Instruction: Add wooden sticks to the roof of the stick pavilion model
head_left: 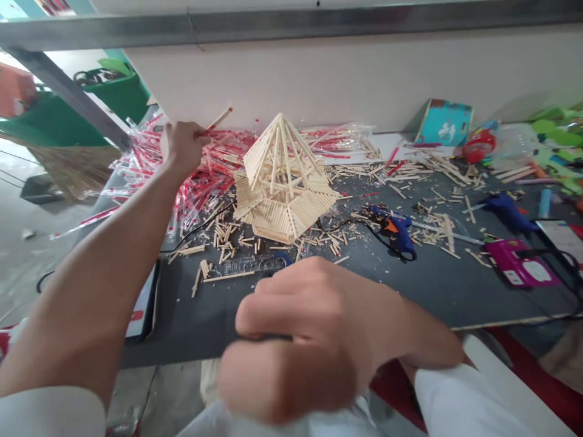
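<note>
My left hand [182,145] is closed on a thin pale wooden stick [220,119] with a red end, above a heap of red-and-clear plastic wrappers [200,188]. Close to the camera, my right hand [310,328] is curled and partly blurred; whatever may be inside its fingers is hidden. Beyond it stands a model building [291,212] glued up from wooden sticks, with a pointed open-frame roof over a wider sloping lower roof. Neither hand touches it. A clear ruler [255,263] lies in front of the model, with short cut stick pieces [223,240] around it.
A blue glue gun [401,233] with a cable lies right of the model, and another blue glue gun [510,211] farther right. Near it is a magenta box [521,262]. A phone or tablet [144,306] sits by my left forearm. A metal bar [291,27] crosses above.
</note>
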Demonstrator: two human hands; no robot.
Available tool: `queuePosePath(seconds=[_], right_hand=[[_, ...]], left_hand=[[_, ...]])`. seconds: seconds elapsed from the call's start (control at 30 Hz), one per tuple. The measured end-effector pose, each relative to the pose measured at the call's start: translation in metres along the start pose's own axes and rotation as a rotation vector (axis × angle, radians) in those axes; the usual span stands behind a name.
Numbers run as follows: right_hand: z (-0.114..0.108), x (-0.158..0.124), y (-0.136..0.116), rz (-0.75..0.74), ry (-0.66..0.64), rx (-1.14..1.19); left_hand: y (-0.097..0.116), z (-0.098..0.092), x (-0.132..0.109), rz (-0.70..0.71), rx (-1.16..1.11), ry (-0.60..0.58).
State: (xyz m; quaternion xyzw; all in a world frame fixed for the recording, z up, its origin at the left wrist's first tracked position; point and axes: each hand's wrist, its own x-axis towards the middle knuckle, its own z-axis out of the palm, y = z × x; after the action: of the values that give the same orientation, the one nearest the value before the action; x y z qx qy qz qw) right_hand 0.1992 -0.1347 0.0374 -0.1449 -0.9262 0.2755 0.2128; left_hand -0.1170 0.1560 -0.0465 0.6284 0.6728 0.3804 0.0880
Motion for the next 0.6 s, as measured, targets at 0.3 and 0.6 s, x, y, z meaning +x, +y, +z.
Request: queuePosePath(seconds=[0.3,0.6], right_hand=[[-0.010,-0.006,0.009,-0.063,-0.224,-0.409],[-0.036,-0.042,0.027,0.421,-0.223,-0.483]], left_hand=[[0.047,-0.020,-0.002,0.120,-0.427,0.219],[0.105,-0.066,-0.117,0.304,-0.922,0.053]])
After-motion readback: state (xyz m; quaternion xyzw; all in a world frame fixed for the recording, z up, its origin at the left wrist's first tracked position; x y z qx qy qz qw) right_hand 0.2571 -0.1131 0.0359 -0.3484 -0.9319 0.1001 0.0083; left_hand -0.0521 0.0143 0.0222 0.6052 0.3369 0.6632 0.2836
